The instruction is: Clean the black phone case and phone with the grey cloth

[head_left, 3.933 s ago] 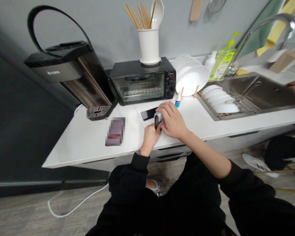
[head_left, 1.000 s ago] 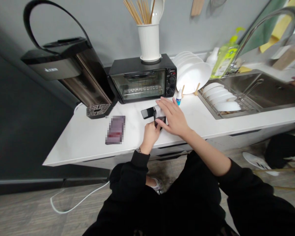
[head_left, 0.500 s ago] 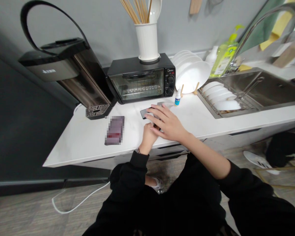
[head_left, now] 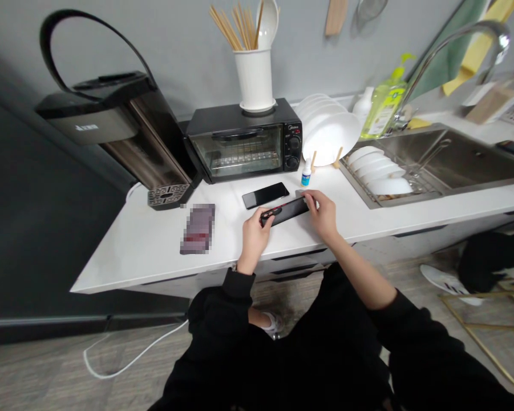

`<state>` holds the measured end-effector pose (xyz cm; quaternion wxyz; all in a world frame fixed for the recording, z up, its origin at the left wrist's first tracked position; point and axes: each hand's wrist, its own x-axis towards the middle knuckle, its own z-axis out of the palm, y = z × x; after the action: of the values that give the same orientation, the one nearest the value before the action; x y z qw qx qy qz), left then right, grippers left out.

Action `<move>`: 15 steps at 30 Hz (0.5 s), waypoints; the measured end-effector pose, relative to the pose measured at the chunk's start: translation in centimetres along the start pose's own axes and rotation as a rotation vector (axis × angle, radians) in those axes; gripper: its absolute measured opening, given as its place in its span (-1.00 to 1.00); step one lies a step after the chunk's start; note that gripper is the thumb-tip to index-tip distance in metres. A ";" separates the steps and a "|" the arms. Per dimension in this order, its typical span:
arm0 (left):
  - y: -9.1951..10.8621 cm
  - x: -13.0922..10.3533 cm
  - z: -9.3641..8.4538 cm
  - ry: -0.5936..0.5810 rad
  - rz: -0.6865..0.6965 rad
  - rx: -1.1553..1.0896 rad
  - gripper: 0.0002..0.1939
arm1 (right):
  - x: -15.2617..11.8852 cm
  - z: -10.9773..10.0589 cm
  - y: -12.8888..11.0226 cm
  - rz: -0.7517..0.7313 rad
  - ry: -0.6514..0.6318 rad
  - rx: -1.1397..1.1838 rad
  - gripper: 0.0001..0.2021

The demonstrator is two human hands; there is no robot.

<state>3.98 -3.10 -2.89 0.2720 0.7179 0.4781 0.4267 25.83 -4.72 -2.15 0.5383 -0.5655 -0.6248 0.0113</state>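
Both hands were on one thing, a flat black device [head_left: 288,212], held at a tilt just above the near part of the white surface [head_left: 124,251]. The left hand [head_left: 255,231] had its grip closed on the left end, thumb on the near side, beside round, lens-like circles. The right hand [head_left: 323,214] pinched the right end between thumb and fingers, so its grip was closed too. A thin red line showed along the device's far edge.

Just beyond it, a glossy black phone [head_left: 265,195] lay flat on the surface, slanting up to the right. A small grey piece [head_left: 299,193] showed just behind the right fingertips; it was mostly hidden, and whether they touched it could not be told. Farther off stood a small bottle [head_left: 306,174] with a white top and a blue label, upright near the toaster oven [head_left: 245,142]. To the left, well apart from the hands, lay a purplish, blurred-out rectangle [head_left: 198,228].

On the far right of the oven, white plates [head_left: 331,137] leaned in a rack, and white bowls [head_left: 380,171] sat in the left part of the sink [head_left: 474,165].
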 end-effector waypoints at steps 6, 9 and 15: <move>0.4 0.3 -0.2 -0.182 -0.008 0.272 -0.79 | -3.8 3.6 -6.0 -0.313 -0.195 -0.027 -0.66; 0.3 0.4 -0.3 -0.202 -0.035 0.328 -0.77 | -4.2 4.3 -7.3 -0.455 -0.327 -0.020 -0.61; 0.5 0.3 0.0 -0.185 -0.007 0.248 -0.76 | -0.7 1.2 -2.3 -0.307 -0.277 -0.276 -0.54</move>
<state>4.26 -2.98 -2.35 0.2256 0.7806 0.5024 0.2955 23.26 -5.37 -1.68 0.3608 -0.5250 -0.7669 -0.0787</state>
